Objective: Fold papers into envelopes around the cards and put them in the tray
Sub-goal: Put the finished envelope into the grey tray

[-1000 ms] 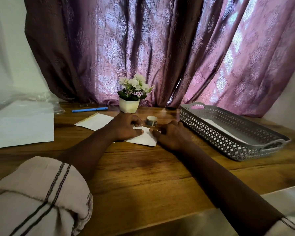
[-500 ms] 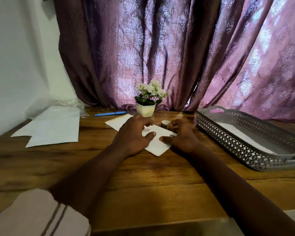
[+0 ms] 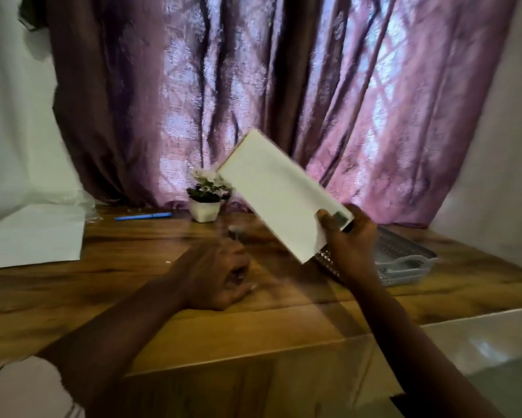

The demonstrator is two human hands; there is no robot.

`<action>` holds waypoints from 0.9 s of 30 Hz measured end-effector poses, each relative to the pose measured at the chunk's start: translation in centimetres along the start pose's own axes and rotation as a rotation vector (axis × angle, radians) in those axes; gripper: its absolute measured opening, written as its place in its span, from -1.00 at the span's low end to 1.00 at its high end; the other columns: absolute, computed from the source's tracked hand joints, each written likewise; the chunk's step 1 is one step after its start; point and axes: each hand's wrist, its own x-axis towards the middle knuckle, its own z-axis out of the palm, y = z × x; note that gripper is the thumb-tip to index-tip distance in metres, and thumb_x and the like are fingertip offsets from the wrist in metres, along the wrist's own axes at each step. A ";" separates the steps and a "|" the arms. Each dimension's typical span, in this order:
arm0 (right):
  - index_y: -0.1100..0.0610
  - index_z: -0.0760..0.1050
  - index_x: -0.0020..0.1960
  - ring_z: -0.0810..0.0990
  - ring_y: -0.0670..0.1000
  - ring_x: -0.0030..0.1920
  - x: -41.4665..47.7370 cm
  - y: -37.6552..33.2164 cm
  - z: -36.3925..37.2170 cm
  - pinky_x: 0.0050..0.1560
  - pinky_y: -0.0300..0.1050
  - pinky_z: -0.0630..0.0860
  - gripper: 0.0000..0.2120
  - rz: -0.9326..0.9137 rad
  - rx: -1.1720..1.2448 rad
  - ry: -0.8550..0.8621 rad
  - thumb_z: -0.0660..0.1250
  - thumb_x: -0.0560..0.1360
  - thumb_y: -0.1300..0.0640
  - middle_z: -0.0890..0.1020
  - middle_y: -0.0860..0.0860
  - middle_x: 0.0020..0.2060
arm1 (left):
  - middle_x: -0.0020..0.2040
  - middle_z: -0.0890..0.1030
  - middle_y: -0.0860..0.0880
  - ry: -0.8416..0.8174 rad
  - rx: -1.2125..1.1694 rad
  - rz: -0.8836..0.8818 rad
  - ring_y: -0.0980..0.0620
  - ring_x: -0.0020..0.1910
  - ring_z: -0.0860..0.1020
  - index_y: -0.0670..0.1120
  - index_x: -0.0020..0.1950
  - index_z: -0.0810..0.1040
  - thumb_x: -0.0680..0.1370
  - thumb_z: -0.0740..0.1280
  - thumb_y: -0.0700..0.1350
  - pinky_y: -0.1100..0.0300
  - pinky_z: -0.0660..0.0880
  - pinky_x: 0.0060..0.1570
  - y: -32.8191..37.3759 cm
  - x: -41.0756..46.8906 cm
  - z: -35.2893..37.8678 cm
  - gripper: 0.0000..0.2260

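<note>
The right hand [image 3: 351, 245] has its fingers [image 3: 326, 220] pinched on the lower right corner of the folded white envelope [image 3: 279, 196], thumb on the near face and the rest behind it. The envelope is lifted clear of the desk [image 3: 151, 300] and tilted, its far corner up against the purple curtain [image 3: 253, 86] and its lower edge just above the near end of the grey tray [image 3: 410, 260]. The left hand [image 3: 217, 276] sits low over the desk with its fingers loosely curled and nothing in them; it is blurred, so I cannot tell whether it touches the wood. Behind it a small roll of tape [image 3: 234, 230] shows only as a smear. Further back stand a potted flower [image 3: 206, 199] and a blue pen [image 3: 143, 216], with loose white papers [image 3: 33, 236] at the far left of the desk
</note>
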 end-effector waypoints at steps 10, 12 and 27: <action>0.36 0.59 0.06 0.69 0.22 -0.22 9.0 3.2 -9.1 -0.25 0.23 0.70 -0.69 0.329 -0.341 0.113 0.56 0.36 0.33 0.66 0.26 -0.13 | -0.28 0.44 0.17 -0.057 0.046 -0.116 0.21 -0.31 0.34 0.10 -0.25 0.50 0.50 0.32 0.31 0.17 0.24 -0.33 -1.3 -0.4 0.8 -0.68; 0.40 0.58 0.01 0.69 0.22 -0.30 9.4 4.2 -9.0 -0.28 0.23 0.69 -0.72 0.422 -0.384 0.000 0.56 0.35 0.40 0.66 0.28 -0.14 | -0.28 0.45 0.17 -0.069 0.043 -0.130 0.21 -0.31 0.37 0.11 -0.25 0.49 0.51 0.31 0.31 0.17 0.27 -0.33 -1.6 -0.4 1.0 -0.69; 0.08 0.57 0.29 0.59 0.17 0.16 0.8 -0.2 -0.8 0.11 0.01 0.52 -0.58 -0.283 -0.691 -0.402 0.44 0.49 -0.06 0.62 0.11 0.17 | 0.12 0.56 0.08 -0.217 0.063 -0.654 0.01 0.17 0.52 0.13 0.08 0.52 0.50 0.36 0.28 0.08 0.47 0.11 -4.2 -2.5 -0.6 -0.71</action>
